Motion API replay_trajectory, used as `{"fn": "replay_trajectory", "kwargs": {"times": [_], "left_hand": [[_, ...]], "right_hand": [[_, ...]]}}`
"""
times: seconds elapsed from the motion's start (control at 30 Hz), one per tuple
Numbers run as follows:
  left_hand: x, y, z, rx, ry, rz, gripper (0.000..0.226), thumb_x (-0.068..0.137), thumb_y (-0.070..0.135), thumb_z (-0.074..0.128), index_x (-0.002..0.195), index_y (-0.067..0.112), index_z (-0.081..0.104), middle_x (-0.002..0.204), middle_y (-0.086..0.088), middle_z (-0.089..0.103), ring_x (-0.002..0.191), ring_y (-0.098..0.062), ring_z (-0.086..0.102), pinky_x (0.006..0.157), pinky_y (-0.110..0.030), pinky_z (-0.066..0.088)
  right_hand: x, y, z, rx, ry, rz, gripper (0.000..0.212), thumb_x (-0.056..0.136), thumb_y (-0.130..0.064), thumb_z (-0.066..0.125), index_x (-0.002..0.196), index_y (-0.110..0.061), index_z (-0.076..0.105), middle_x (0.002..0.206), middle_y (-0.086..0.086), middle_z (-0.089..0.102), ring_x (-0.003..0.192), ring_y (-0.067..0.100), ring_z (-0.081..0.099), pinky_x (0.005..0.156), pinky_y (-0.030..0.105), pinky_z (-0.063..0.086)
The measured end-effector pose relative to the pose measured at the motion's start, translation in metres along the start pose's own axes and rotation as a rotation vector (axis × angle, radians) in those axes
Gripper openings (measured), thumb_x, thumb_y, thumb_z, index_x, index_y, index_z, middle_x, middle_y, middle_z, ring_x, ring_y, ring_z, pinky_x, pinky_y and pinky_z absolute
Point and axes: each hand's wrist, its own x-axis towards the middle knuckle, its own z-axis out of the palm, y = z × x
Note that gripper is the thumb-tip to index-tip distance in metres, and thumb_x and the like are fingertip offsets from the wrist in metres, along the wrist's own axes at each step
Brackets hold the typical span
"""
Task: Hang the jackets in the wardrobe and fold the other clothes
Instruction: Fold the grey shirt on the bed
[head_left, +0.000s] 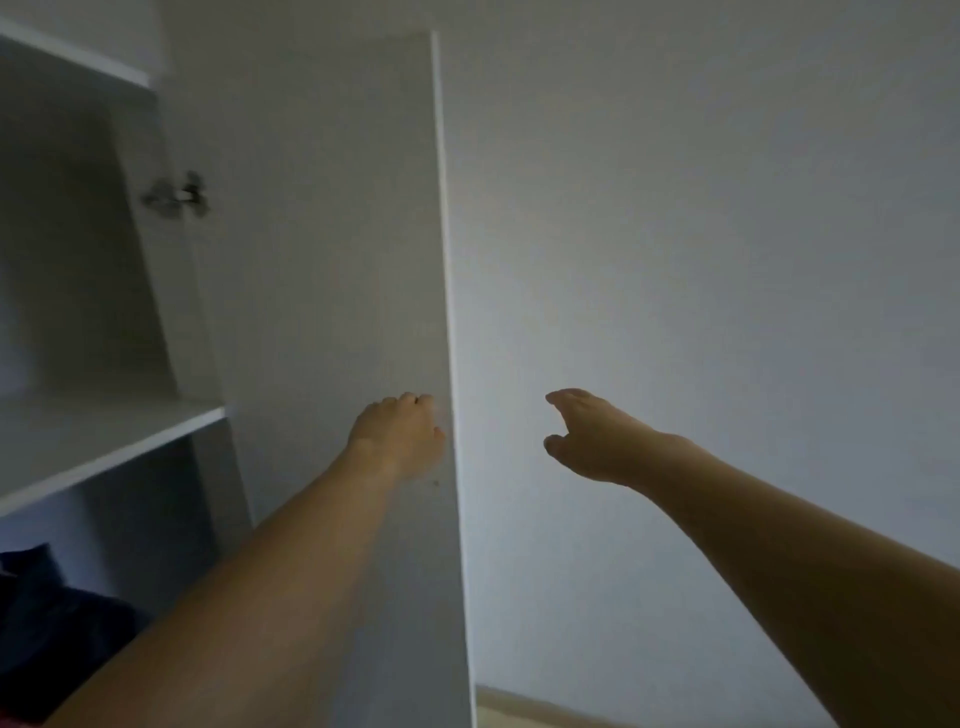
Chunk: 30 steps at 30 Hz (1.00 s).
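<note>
Right now working the wardrobe door (332, 260), not the clothes. Left hand (397, 434) curled around the door's free edge, fingers wrapped out of sight behind it, so gripping the door. Right hand (582, 441) loosely open, holding nothing, hanging in front of the bare wall (701, 260), just right of that edge, not touching it. Door edge runs near vertical, hinge (176, 195) on the far left side, so any swing pivots there; left hand clearly better placed, already on it. Can't tell from one frame whether opening or closing.

Wardrobe (78, 234) open to the left: shelf (114, 441) at mid height, compartment above looks bare. Dark blue garment (57, 623) below the shelf at lower left, well away from both hands, under the left forearm. Jacket or not: too dark and blurred to say. No hanger or rail visible. Nothing between the hands and the door; the door itself sits between the right hand and the wardrobe interior.
</note>
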Motion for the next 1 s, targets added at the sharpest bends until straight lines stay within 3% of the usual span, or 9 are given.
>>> {"fn": "replay_trajectory", "kwargs": {"times": [0.17, 0.7, 0.87, 1.0], "left_hand": [[-0.002, 0.174, -0.005, -0.068, -0.012, 0.171, 0.039, 0.099, 0.034, 0.035, 0.127, 0.009, 0.046, 0.131, -0.010, 0.052, 0.115, -0.031, 0.051, 0.082, -0.036, 0.038], [0.008, 0.604, 0.037, -0.221, -0.179, 0.441, 0.041, 0.097, 0.029, 0.033, 0.130, 0.007, 0.044, 0.136, -0.014, 0.049, 0.115, -0.034, 0.051, 0.087, -0.039, 0.041], [-0.030, 0.742, 0.014, -0.270, -0.157, 0.493, 0.048, 0.097, 0.031, 0.036, 0.139, 0.008, 0.041, 0.142, -0.013, 0.046, 0.123, -0.034, 0.049, 0.098, -0.040, 0.042], [-0.057, 0.815, 0.001, -0.310, -0.223, 0.423, 0.051, 0.097, 0.032, 0.035, 0.142, 0.010, 0.038, 0.145, -0.011, 0.044, 0.125, -0.032, 0.048, 0.100, -0.040, 0.042]], "right_hand": [[-0.074, 0.137, -0.041, -0.005, 0.017, 0.156, 0.050, 0.092, -0.023, 0.048, 0.139, -0.007, 0.040, 0.146, 0.008, 0.040, 0.133, 0.026, 0.039, 0.108, 0.037, 0.035], [-0.262, 0.504, -0.099, 0.062, 0.021, 0.608, 0.061, 0.095, -0.022, 0.050, 0.150, -0.009, 0.027, 0.156, 0.008, 0.029, 0.140, 0.026, 0.032, 0.112, 0.035, 0.029], [-0.327, 0.606, -0.135, 0.093, 0.010, 0.585, 0.063, 0.096, -0.024, 0.052, 0.151, -0.011, 0.025, 0.157, 0.007, 0.026, 0.142, 0.026, 0.028, 0.113, 0.036, 0.027], [-0.370, 0.675, -0.169, 0.110, -0.042, 0.568, 0.062, 0.096, -0.023, 0.053, 0.151, -0.011, 0.026, 0.157, 0.008, 0.026, 0.142, 0.027, 0.029, 0.113, 0.037, 0.027]]}}
